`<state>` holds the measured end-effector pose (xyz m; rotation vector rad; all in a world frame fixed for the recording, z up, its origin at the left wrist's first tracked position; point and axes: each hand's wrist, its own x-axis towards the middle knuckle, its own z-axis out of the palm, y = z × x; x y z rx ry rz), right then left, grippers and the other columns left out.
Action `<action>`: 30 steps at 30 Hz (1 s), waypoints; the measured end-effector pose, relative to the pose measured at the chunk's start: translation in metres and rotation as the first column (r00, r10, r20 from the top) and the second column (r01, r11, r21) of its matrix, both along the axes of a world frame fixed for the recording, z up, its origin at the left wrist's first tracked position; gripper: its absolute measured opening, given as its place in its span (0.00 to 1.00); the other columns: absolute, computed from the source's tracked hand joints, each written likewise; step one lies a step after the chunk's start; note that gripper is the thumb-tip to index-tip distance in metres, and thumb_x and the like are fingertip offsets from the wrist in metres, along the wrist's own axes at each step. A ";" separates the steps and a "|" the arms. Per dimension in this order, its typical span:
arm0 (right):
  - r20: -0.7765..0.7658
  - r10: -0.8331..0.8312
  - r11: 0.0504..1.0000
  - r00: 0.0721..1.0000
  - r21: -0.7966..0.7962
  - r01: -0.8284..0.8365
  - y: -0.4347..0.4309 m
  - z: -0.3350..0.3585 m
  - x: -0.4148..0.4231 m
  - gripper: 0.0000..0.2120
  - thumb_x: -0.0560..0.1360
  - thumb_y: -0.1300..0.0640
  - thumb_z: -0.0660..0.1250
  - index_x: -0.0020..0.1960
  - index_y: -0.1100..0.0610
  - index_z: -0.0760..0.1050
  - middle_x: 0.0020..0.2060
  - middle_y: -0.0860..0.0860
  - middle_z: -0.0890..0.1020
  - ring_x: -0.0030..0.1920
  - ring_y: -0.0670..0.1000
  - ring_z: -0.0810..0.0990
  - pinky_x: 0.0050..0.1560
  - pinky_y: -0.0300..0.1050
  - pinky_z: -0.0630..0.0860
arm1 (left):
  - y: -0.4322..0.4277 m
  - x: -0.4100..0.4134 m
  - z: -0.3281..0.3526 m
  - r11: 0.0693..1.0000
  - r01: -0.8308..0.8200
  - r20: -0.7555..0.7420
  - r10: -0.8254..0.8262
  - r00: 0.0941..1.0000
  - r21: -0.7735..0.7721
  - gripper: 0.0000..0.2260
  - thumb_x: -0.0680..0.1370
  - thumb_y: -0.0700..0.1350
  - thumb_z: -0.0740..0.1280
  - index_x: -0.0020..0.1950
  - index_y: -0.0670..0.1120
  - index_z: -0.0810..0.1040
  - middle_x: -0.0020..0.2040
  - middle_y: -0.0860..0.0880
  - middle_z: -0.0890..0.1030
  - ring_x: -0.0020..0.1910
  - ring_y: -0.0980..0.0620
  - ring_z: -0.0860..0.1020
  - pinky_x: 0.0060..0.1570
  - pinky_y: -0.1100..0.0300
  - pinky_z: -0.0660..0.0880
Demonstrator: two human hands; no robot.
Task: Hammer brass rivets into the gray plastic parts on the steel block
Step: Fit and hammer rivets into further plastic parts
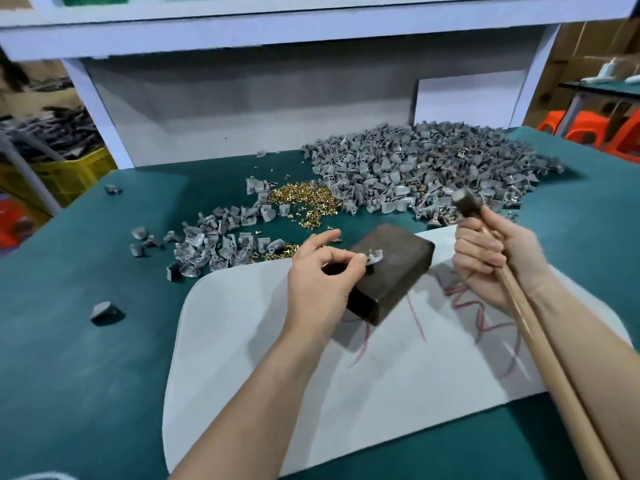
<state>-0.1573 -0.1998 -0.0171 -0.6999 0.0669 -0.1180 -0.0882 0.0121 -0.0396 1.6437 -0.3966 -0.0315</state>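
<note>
Nearest, a white mat (242, 341) lies on the green tabletop (86, 341). Over it, the right hand (491, 261) is clenched round the wooden handle of a hammer (540, 344), right of the steel block (398, 271). The left hand (318, 282) pinches a gray plastic part (375, 257) on the block's top. Beyond lie brass rivets (304, 202), a small pile of parts (214, 247) at left, and a big heap of parts (433, 164) far right.

No legible text anywhere; red scribbles (485, 325) on white sheet (242, 341) unreadable.
</note>
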 end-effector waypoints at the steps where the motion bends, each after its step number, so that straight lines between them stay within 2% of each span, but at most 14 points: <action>1: -0.027 -0.020 1.000 0.999 0.006 0.020 -0.002 -0.003 0.002 0.20 0.81 0.49 0.50 0.32 0.54 0.66 0.19 0.43 0.58 0.20 0.43 0.52 0.18 0.33 0.55 | -0.001 0.000 0.000 1.000 0.000 -0.002 0.000 1.000 -0.008 0.06 0.71 0.44 0.74 0.34 0.50 0.84 0.59 0.61 0.76 0.61 0.60 0.73 0.65 0.50 0.69; 5: -0.063 -0.008 1.000 0.998 0.007 0.009 -0.003 -0.005 0.004 0.21 0.80 0.49 0.51 0.31 0.54 0.68 0.19 0.44 0.62 0.20 0.43 0.51 0.18 0.33 0.56 | 0.000 -0.002 0.001 1.000 -0.003 0.005 0.003 1.000 -0.023 0.08 0.71 0.44 0.74 0.32 0.52 0.83 0.58 0.63 0.77 0.60 0.63 0.73 0.63 0.55 0.69; 9: -0.083 0.005 0.999 0.997 -0.043 -0.008 0.000 -0.003 0.003 0.19 0.78 0.49 0.53 0.31 0.55 0.68 0.23 0.43 0.53 0.21 0.43 0.50 0.17 0.34 0.57 | -0.001 -0.004 0.001 1.000 -0.003 0.008 0.003 1.000 -0.019 0.09 0.72 0.43 0.74 0.32 0.52 0.82 0.58 0.61 0.77 0.60 0.63 0.74 0.64 0.54 0.69; 11: -0.082 -0.001 0.998 0.997 -0.057 -0.004 0.002 -0.003 0.003 0.18 0.77 0.50 0.54 0.31 0.55 0.68 0.24 0.43 0.53 0.21 0.43 0.50 0.16 0.34 0.57 | -0.001 -0.004 0.002 1.000 -0.001 0.016 0.002 1.000 -0.026 0.09 0.72 0.42 0.73 0.32 0.51 0.82 0.58 0.60 0.77 0.60 0.62 0.74 0.65 0.55 0.69; 14: -0.089 -0.005 0.998 0.996 -0.067 -0.001 0.004 -0.002 0.002 0.16 0.76 0.50 0.55 0.32 0.55 0.68 0.20 0.44 0.56 0.21 0.43 0.50 0.16 0.34 0.58 | -0.001 -0.006 0.003 1.000 0.000 0.046 0.000 0.999 -0.011 0.09 0.72 0.41 0.73 0.33 0.51 0.81 0.58 0.58 0.78 0.59 0.64 0.74 0.60 0.62 0.68; 16: -0.089 -0.010 0.997 0.996 -0.074 0.004 0.004 -0.002 0.002 0.16 0.76 0.50 0.55 0.32 0.55 0.67 0.21 0.44 0.54 0.21 0.43 0.50 0.16 0.34 0.58 | 0.000 -0.008 0.004 1.000 0.007 0.073 -0.007 0.997 -0.010 0.09 0.73 0.40 0.72 0.35 0.51 0.79 0.57 0.59 0.78 0.58 0.65 0.74 0.56 0.67 0.68; 18: -0.092 -0.022 0.997 0.995 -0.078 0.015 0.004 -0.003 0.002 0.16 0.75 0.50 0.55 0.32 0.56 0.67 0.22 0.44 0.53 0.21 0.43 0.50 0.16 0.34 0.57 | 0.000 -0.011 0.004 0.999 0.025 0.111 -0.021 0.994 -0.034 0.09 0.73 0.39 0.71 0.36 0.51 0.77 0.53 0.57 0.81 0.56 0.63 0.76 0.55 0.66 0.70; 20: -0.096 -0.029 0.997 0.995 -0.070 0.022 0.004 -0.003 0.002 0.15 0.75 0.50 0.55 0.32 0.56 0.67 0.19 0.44 0.57 0.21 0.43 0.50 0.16 0.34 0.57 | 0.000 -0.015 0.006 0.996 0.057 0.146 -0.046 0.988 -0.073 0.09 0.73 0.37 0.69 0.39 0.50 0.75 0.48 0.55 0.83 0.51 0.60 0.79 0.51 0.67 0.72; 22: -0.102 -0.034 0.998 0.994 -0.062 0.027 0.004 -0.003 0.002 0.14 0.75 0.50 0.56 0.33 0.56 0.66 0.18 0.45 0.61 0.19 0.43 0.51 0.17 0.34 0.56 | 0.000 -0.018 0.008 0.995 0.059 0.195 -0.043 0.980 -0.075 0.09 0.72 0.39 0.68 0.39 0.52 0.74 0.44 0.54 0.83 0.48 0.58 0.80 0.48 0.71 0.72; 24: -0.107 -0.038 0.998 0.994 -0.060 0.031 0.003 -0.004 0.001 0.14 0.75 0.50 0.57 0.34 0.56 0.66 0.18 0.45 0.62 0.19 0.43 0.52 0.17 0.34 0.56 | -0.001 -0.019 0.009 0.996 0.053 0.236 -0.036 0.971 -0.068 0.08 0.71 0.41 0.68 0.39 0.55 0.74 0.44 0.55 0.82 0.49 0.56 0.79 0.49 0.70 0.72; 26: -0.110 -0.037 0.998 0.993 -0.058 0.031 0.003 -0.004 0.002 0.14 0.75 0.50 0.57 0.34 0.56 0.66 0.18 0.45 0.62 0.19 0.43 0.52 0.17 0.34 0.56 | -0.001 -0.018 0.008 0.997 0.054 0.282 -0.035 0.959 -0.059 0.11 0.71 0.38 0.67 0.40 0.54 0.74 0.44 0.55 0.82 0.50 0.54 0.79 0.51 0.68 0.72; 30: -0.114 -0.036 0.998 0.993 -0.052 0.030 0.003 -0.004 0.002 0.14 0.75 0.50 0.56 0.34 0.56 0.66 0.18 0.45 0.62 0.18 0.43 0.53 0.18 0.34 0.56 | -0.001 -0.018 0.008 0.992 0.105 0.322 -0.077 0.944 -0.070 0.13 0.73 0.29 0.66 0.42 0.48 0.74 0.49 0.54 0.82 0.51 0.58 0.81 0.52 0.69 0.73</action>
